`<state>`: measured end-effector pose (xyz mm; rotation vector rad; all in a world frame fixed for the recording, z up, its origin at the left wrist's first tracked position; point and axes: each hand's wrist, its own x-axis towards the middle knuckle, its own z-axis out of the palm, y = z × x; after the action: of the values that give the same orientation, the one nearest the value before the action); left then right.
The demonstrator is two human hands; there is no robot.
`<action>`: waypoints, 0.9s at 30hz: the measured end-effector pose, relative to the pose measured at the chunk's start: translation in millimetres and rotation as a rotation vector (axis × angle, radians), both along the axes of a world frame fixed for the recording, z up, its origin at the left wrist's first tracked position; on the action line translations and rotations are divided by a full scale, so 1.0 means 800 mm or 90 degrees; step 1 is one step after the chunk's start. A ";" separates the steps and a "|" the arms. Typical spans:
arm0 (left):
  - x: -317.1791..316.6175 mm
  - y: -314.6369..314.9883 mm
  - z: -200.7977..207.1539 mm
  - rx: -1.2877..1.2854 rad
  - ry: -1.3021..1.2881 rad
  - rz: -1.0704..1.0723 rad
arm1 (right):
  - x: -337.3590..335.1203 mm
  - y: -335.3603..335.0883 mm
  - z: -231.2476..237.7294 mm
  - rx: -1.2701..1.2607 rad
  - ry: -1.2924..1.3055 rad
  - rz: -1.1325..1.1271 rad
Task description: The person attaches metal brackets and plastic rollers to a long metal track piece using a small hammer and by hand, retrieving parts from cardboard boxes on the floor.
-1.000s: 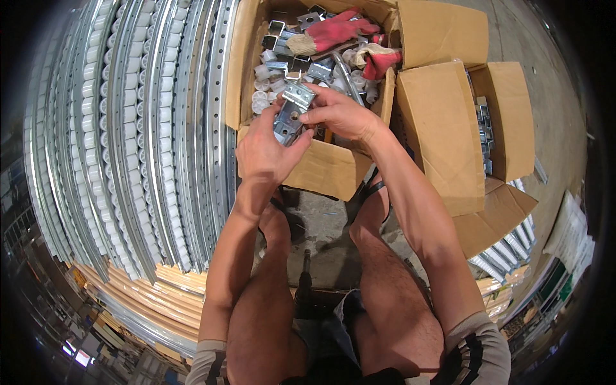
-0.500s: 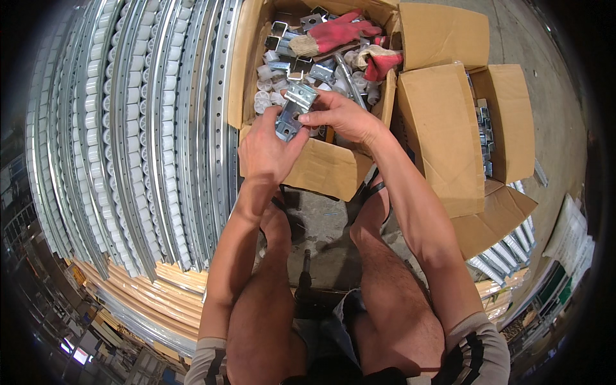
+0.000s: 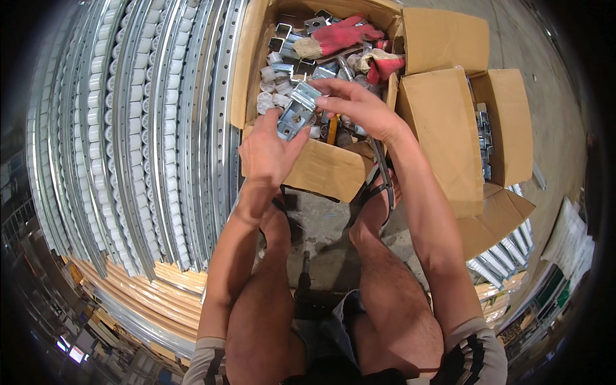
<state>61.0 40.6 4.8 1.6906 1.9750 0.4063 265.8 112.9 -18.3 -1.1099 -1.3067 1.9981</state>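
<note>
Pinching the bracket (image 3: 296, 114) at upper centre, your left hand (image 3: 269, 149) and right hand (image 3: 356, 106) grip its stiff, probably light metal by the edges.

Metal parts (image 3: 282, 70) and red gloves (image 3: 343, 35) crowd the open box (image 3: 321, 170).

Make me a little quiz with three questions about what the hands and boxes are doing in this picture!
1. True or false: both hands touch the metal bracket.
2. What colour are the gloves in the open cardboard box? A blue, B red, C green.
3. What lies left of the box?

Key: 1 true, the left hand and right hand hold it. 2 B. 3 Long metal rails with holes.
</note>
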 end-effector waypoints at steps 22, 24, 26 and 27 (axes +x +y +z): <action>0.000 0.002 0.001 -0.005 0.036 0.015 | -0.008 0.021 0.011 0.023 -0.062 -0.022; 0.002 0.002 0.003 -0.015 0.037 0.020 | 0.027 0.017 0.013 0.103 -0.168 -0.082; 0.002 0.002 0.002 -0.004 0.025 0.014 | 0.035 0.010 0.009 0.233 -0.432 -0.027; 0.000 0.002 0.001 0.000 0.020 0.012 | 0.026 0.000 0.023 0.287 -0.617 0.047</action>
<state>61.2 42.3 5.4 1.6892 2.0153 0.3891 287.0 113.0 0.2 -1.8768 -2.1274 1.0579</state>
